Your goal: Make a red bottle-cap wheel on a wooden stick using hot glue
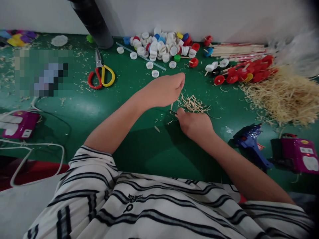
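Currently | left hand (168, 89) curled, can't tell on what | right hand (196, 124) clamped on thin dark tool (172, 111) | shavings (194, 104) beside

Green desk (149, 142), left hand (170, 89) bent with its fingers hidden, right hand (195, 124) with its grip around a slim dark tool (172, 111), pale shavings (193, 103) just beside both, bottle caps (161, 48) heaped near a wall (149, 16), scissors (100, 65) left, blue glue gun (252, 143) right

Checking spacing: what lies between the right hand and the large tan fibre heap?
Mostly green tabletop, with a thin stray curl beside the right hand, in the head view.
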`<action>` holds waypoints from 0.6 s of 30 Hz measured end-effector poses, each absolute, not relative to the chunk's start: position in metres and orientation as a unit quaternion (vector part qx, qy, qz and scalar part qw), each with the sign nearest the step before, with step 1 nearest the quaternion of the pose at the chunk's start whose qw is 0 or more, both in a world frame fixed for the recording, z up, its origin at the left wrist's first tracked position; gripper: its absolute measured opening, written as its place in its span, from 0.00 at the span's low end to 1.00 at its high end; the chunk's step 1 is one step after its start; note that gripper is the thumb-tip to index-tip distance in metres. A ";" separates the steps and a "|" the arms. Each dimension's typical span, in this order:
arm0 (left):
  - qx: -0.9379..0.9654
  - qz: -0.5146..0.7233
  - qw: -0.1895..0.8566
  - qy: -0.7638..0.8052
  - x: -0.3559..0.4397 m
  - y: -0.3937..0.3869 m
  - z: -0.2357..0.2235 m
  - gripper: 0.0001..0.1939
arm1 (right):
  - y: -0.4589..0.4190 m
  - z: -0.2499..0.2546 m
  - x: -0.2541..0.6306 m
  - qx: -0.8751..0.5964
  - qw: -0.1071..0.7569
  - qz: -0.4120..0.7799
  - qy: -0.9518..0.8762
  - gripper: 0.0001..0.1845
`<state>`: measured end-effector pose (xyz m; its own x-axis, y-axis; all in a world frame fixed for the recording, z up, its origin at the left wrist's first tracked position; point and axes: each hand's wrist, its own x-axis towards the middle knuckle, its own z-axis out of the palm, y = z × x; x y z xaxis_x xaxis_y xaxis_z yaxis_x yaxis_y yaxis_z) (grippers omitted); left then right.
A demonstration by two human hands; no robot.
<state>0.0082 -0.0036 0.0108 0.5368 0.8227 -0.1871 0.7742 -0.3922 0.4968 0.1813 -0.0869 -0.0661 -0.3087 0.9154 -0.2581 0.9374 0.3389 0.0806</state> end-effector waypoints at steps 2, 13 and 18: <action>0.831 0.043 0.280 0.478 0.008 -0.004 0.013 0.07 | -0.088 -0.067 0.182 0.572 0.127 -0.037 0.809 0.24; 0.828 0.030 0.299 0.474 0.003 -0.006 0.016 0.13 | -0.080 -0.050 0.180 0.613 0.058 -0.005 0.788 0.28; 0.836 0.032 0.291 0.464 0.005 -0.006 0.017 0.13 | -0.078 -0.058 0.182 0.609 0.056 -0.001 0.791 0.28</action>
